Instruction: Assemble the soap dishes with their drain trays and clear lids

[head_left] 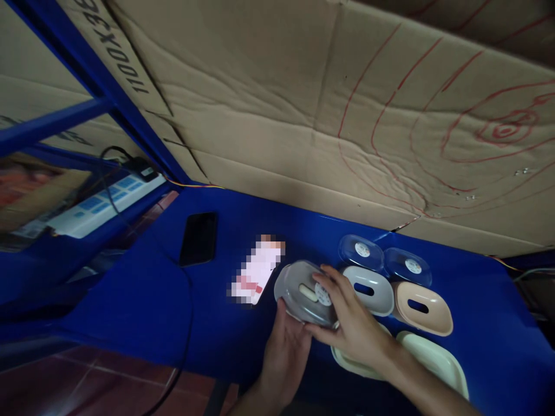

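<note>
We've got a clear-lidded, grey oval plastic box (297,289) over the flat blue desk (143,312); our left hand (287,346) has a grip on its near side; our right hand (349,312) clasps its right end.

Cardboard wall (269,104), white power strip (109,203)

I faced a creased cardboard wall (260,104) that filled most of the upper frame, with red rings (505,132) drawn at its right and black print (115,55) at upper left. A blue frame (52,120) crossed the upper left. My blue table (143,294) spread below, above reddish floor tiles (121,384) at lower left. The light was dim.
</note>
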Demonstrator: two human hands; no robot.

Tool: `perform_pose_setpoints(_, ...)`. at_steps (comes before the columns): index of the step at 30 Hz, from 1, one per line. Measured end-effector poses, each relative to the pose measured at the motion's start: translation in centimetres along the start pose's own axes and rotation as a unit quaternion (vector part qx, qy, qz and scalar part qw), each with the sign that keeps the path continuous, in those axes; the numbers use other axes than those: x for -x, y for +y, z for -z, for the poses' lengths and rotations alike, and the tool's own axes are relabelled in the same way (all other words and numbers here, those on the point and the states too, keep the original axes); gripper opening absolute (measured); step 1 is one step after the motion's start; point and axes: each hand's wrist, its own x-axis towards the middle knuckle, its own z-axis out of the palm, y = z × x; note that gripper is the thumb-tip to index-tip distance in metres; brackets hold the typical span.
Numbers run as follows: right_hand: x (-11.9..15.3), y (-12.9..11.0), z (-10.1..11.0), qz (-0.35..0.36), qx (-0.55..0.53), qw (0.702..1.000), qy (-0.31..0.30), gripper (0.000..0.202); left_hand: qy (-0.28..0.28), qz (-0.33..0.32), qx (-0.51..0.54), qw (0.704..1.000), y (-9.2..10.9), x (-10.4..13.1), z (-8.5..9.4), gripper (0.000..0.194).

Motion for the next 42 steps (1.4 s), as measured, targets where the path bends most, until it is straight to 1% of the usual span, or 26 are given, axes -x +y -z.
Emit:
perform_pose_setpoints(2, -1.8, 1.9, 0.7, 0.026, 0.006, 1.000, 0.004, 0.082, -0.006, -0.007, -0.002, 1.000, 0.1, -0.2, -0.3, 0.056)
perform_pose_setpoints(4, -4.1, 4.2, 1.2, 0.044, 0.030, 0.998, 0.021, 0.079, -0.019, -0.014, -0.016, 1.000, 0.0, -0.2, -0.2, 0.060)
perform_pose_setpoints(7, -7.5, 7.1, 1.3, 0.052, 0.054, 0.997, 0.031, 0.069, -0.045, -0.017, -0.051, 0.998, -0.4, -0.1, 0.7, 0.064)
perform_pose_setpoints(9, -9.0, 8.0, 1.1, 0.058, 0.064, 0.996, 0.029, 0.062, -0.054, -0.022, -0.072, 0.996, -0.7, 0.0, 1.6, 0.062)
perform_pose_setpoints(12, -9.7, 8.1, 1.3, 0.060, 0.079, 0.995, 0.025, 0.068, -0.049, -0.029, -0.105, 0.993, -1.0, 0.1, 2.5, 0.056)
perform_pose_setpoints(14, -8.7, 7.7, 2.1, 0.052, 0.088, 0.994, 0.027, 0.074, -0.043, -0.035, -0.127, 0.990, -1.0, 0.0, 2.7, 0.050)
perform_pose_setpoints(15, -7.6, 7.3, 2.6, 0.044, 0.092, 0.994, 0.031, 0.075, -0.040, -0.037, -0.136, 0.989, -1.0, 0.0, 2.7, 0.048)
perform_pose_setpoints(17, -4.2, 6.3, 3.7, 0.023, 0.101, 0.994, 0.035, 0.068, -0.037, -0.039, -0.154, 0.987, -0.9, -0.2, 2.7, 0.046)
perform_pose_setpoints(19, 0.4, 5.0, 4.3, 0.010, 0.115, 0.993, 0.031, 0.050, -0.035, -0.040, -0.165, 0.985, -0.9, -0.4, 2.7, 0.045)
perform_pose_setpoints(20, 2.8, 4.3, 4.3, 0.008, 0.123, 0.992, 0.022, 0.043, -0.032, -0.041, -0.169, 0.984, -1.0, -0.5, 2.7, 0.044)
perform_pose_setpoints(22, 7.3, 3.2, 3.6, 0.031, 0.146, 0.989, 0.024, 0.035, -0.027, -0.040, -0.173, 0.984, -1.2, -0.8, 2.6, 0.043)
perform_pose_setpoints(24, 10.3, 2.3, 2.4, 0.077, 0.166, 0.983, 0.022, 0.027, -0.023, -0.038, -0.175, 0.984, -1.5, -0.9, 2.6, 0.041)
perform_pose_setpoints(25, 11.1, 2.0, 1.7, 0.094, 0.167, 0.981, 0.028, 0.025, -0.023, -0.036, -0.178, 0.983, -1.6, -0.9, 2.5, 0.040)
perform_pose_setpoints(27, 11.4, 1.4, 0.7, 0.095, 0.143, 0.984, 0.052, 0.028, -0.026, -0.040, -0.187, 0.981, -1.9, -0.8, 2.5, 0.038)
perform_pose_setpoints(31, 10.0, 0.2, -0.3, 0.035, 0.073, 0.992, 0.100, 0.029, -0.033, -0.064, -0.228, 0.971, -2.5, -0.1, 3.0, 0.038)
perform_pose_setpoints(34, 10.2, -0.1, -0.7, 0.051, 0.093, 0.988, 0.113, 0.025, -0.014, -0.076, -0.248, 0.966, -2.7, 0.5, 3.7, 0.037)
perform_pose_setpoints(37, 11.7, 0.1, -1.5, 0.045, 0.125, 0.985, 0.107, 0.025, -0.003, -0.084, -0.255, 0.963, -2.5, 0.9, 4.0, 0.036)
perform_pose_setpoints(40, 12.5, 0.2, -1.8, 0.040, 0.135, 0.985, 0.104, 0.025, -0.007, -0.086, -0.262, 0.961, -2.5, 1.2, 3.8, 0.034)
perform_pose_setpoints(42, 12.1, -0.4, -1.6, 0.049, 0.134, 0.983, 0.115, 0.028, -0.008, -0.083, -0.262, 0.961, -2.6, 1.3, 3.5, 0.033)
